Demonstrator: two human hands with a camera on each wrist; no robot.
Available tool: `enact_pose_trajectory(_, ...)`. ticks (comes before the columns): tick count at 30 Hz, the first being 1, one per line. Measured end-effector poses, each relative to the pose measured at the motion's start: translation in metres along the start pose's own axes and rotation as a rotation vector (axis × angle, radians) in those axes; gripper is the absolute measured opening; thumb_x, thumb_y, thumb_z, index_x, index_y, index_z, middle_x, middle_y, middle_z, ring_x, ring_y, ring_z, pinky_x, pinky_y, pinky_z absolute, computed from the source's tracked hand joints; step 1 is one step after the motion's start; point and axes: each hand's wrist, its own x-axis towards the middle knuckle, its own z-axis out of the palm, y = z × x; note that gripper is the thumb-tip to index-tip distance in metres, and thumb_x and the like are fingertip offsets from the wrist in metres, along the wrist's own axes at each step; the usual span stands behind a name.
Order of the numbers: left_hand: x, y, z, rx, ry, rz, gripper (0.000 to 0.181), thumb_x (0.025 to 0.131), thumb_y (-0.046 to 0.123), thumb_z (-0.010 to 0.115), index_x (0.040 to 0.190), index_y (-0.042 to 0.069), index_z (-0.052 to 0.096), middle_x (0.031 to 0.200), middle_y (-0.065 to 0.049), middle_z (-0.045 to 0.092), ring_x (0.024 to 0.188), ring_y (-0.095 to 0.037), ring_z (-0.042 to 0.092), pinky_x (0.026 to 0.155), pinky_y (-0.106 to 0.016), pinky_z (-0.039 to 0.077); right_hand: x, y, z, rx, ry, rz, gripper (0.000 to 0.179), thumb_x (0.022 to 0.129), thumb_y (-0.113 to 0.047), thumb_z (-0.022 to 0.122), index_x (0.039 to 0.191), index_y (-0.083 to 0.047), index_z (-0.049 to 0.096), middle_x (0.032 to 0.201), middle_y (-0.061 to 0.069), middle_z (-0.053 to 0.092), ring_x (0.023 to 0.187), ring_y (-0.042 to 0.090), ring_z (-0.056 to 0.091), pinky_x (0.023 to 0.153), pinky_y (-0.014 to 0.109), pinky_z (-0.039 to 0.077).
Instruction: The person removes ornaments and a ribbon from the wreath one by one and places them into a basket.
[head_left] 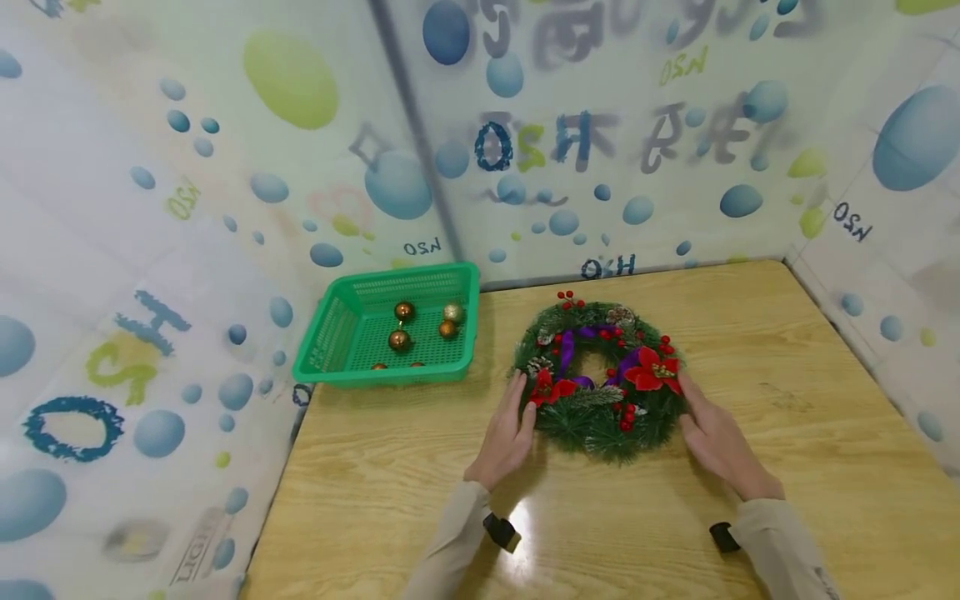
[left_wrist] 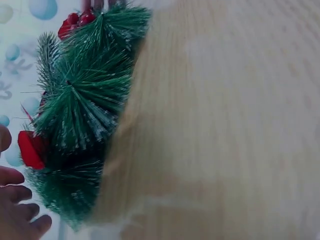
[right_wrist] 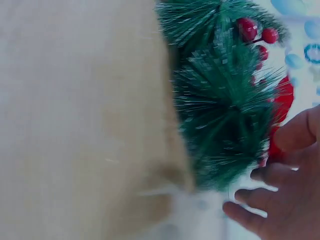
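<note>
A green Christmas wreath (head_left: 585, 429) lies on the wooden table, dressed with red poinsettias (head_left: 654, 371), red berries, frosted pine cones and a purple ribbon (head_left: 567, 354). My left hand (head_left: 504, 437) is at its left side, fingers extended along the needles near a poinsettia. On the opposite side, my right hand (head_left: 718, 437) has its fingertips at the wreath's edge, beside the larger flower. Both wrist views show loosely spread fingers next to the wreath (left_wrist: 80, 105), with neither the left hand (left_wrist: 17, 210) nor the right hand (right_wrist: 285, 185) curled round it.
Left of the wreath, a green plastic basket (head_left: 390, 379) stands at the table's back left corner. Inside are several bronze baubles (head_left: 400, 340) and a paler gold bauble (head_left: 452, 312). Bubble-patterned white sheeting (head_left: 637, 92) surrounds the table (head_left: 375, 500) at the back and sides.
</note>
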Motion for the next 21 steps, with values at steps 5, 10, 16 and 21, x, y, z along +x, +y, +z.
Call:
enact_pose_trajectory(5, 0.004, 0.005, -0.006, 0.201, -0.008, 0.037, 0.060, 0.110, 0.035, 0.035, 0.160, 0.003, 0.026, 0.168, -0.021, 0.018, 0.156, -0.041, 0.016, 0.125, -0.060, 0.022, 0.011, -0.014, -0.006, -0.129, 0.072, -0.086, 0.063, 0.109, -0.027, 0.040, 0.162, -0.001, 0.017, 0.165, 0.031, 0.016, 0.144, 0.063, 0.020, 0.112, 0.078, 0.020)
enact_pose_trajectory(10, 0.004, 0.015, -0.006, 0.327, -0.024, 0.044, 0.063, 0.108, 0.046, 0.033, 0.162, 0.012, 0.027, 0.170, -0.018, 0.015, 0.158, -0.036, 0.009, 0.126, -0.061, 0.020, 0.022, -0.027, -0.001, -0.266, 0.095, -0.114, 0.071, 0.106, -0.045, 0.047, 0.161, -0.006, 0.025, 0.166, 0.028, 0.017, 0.147, 0.062, 0.014, 0.114, 0.080, 0.011)
enact_pose_trajectory(16, 0.007, 0.024, -0.002, 0.410, 0.044, 0.087, 0.066, 0.105, 0.055, 0.038, 0.161, 0.020, 0.032, 0.169, -0.020, 0.016, 0.156, -0.041, 0.012, 0.123, -0.067, 0.019, 0.028, -0.033, 0.012, -0.362, 0.118, -0.170, 0.074, 0.100, -0.053, 0.055, 0.160, -0.017, 0.033, 0.166, 0.027, 0.019, 0.149, 0.061, 0.009, 0.111, 0.084, 0.007)
enact_pose_trajectory(21, 0.011, 0.030, -0.002, 0.412, 0.033, 0.072, 0.067, 0.105, 0.057, 0.036, 0.161, 0.022, 0.031, 0.170, -0.017, 0.011, 0.157, -0.040, 0.008, 0.123, -0.067, 0.018, 0.028, -0.038, 0.017, -0.333, 0.127, -0.187, 0.073, 0.098, -0.053, 0.058, 0.159, -0.020, 0.036, 0.165, 0.027, 0.022, 0.151, 0.058, 0.009, 0.110, 0.086, 0.008)
